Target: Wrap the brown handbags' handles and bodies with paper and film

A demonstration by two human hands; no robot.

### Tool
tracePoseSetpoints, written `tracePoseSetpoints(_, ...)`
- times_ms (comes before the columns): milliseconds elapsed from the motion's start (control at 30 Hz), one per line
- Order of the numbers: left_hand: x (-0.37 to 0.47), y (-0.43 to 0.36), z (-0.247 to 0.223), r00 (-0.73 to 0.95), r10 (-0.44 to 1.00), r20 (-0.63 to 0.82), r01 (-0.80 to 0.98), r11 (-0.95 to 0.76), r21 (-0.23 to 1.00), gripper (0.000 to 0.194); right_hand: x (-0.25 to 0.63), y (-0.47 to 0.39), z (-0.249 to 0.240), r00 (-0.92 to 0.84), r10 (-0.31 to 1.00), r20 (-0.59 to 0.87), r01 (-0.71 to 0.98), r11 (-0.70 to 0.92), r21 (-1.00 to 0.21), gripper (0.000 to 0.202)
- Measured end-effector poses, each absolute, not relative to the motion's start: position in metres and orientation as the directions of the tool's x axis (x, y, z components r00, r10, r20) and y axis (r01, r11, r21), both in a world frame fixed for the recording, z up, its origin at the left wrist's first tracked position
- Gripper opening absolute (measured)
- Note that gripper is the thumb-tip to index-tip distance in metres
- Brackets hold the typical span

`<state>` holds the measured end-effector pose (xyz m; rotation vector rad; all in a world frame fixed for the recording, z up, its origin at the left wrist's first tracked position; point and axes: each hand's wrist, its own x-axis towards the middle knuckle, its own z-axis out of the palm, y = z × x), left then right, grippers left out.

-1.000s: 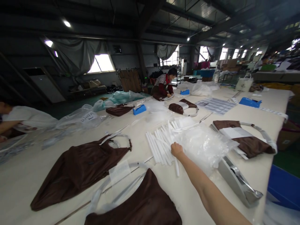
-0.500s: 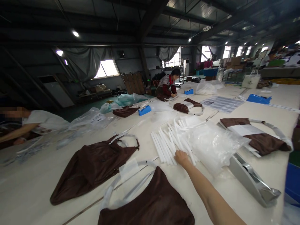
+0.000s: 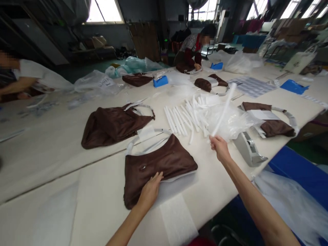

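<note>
Raised over the table, a white foam stick [image 3: 224, 108] is gripped near its lower end by my right hand [image 3: 219, 147]. My left hand [image 3: 151, 189] lies with its fingers out on the lower edge of a brown handbag [image 3: 159, 160], whose strap is wrapped in pale film. White paper [image 3: 179, 182] shows under that bag's edge. Behind it rests a second brown handbag [image 3: 112, 126]. More white foam sticks [image 3: 176, 119] are spread in a loose pile in front of my right hand, beside a clear plastic bag [image 3: 234, 119].
A grey tape dispenser [image 3: 248, 148] stands right of my right hand. Farther right is a brown bag with a white paper band [image 3: 271, 119]. Blue tape dispensers [image 3: 160, 81] sit farther back. Two co-workers [image 3: 188, 51] work across the table and at the left. A white sheet [image 3: 178, 218] lies at the front edge.
My right hand has lifted one foam stick off the pile and drawn back toward me. My left hand has come into view onto the near handbag. The view has tilted down.
</note>
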<state>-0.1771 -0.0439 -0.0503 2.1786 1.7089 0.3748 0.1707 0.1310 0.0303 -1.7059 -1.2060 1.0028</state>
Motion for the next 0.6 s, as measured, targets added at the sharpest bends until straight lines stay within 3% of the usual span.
tracePoseSetpoints(33,-0.175,-0.042,-0.045,0.24,0.97,-0.043,0.875,-0.197,0.443,0.05,0.172,0.097,0.024,0.235,0.95,-0.206,0.137,-0.242,-0.96,0.033)
tracePoseSetpoints(100,-0.171,-0.039,-0.038,0.242,0.965,-0.103,0.864,-0.166,0.475,0.049,0.161,0.026,0.009,0.205,0.909,-0.362,-0.151,-0.336,-0.93,0.039)
tracePoseSetpoints(200,-0.171,-0.036,-0.035,0.238,0.96,-0.15,0.855,-0.134,0.501,0.049,0.11,-0.061,-0.013,0.044,0.79,-0.611,-0.294,-0.574,-0.764,0.044)
tracePoseSetpoints(367,-0.175,-0.032,-0.037,0.261,0.952,-0.157,0.855,-0.152,0.497,0.048,-0.008,-0.104,-0.03,-0.219,0.642,-0.735,-0.313,-0.76,-0.57,0.037)
tracePoseSetpoints(467,-0.174,-0.032,-0.037,0.27,0.949,-0.16,0.861,-0.164,0.481,0.049,-0.06,-0.095,-0.033,-0.335,0.627,-0.704,-0.177,-0.775,-0.606,0.026)
tracePoseSetpoints(600,-0.169,-0.041,-0.037,0.274,0.95,-0.152,0.86,-0.172,0.481,0.049,-0.093,-0.088,-0.035,-0.413,0.676,-0.61,-0.083,-0.695,-0.714,0.03)
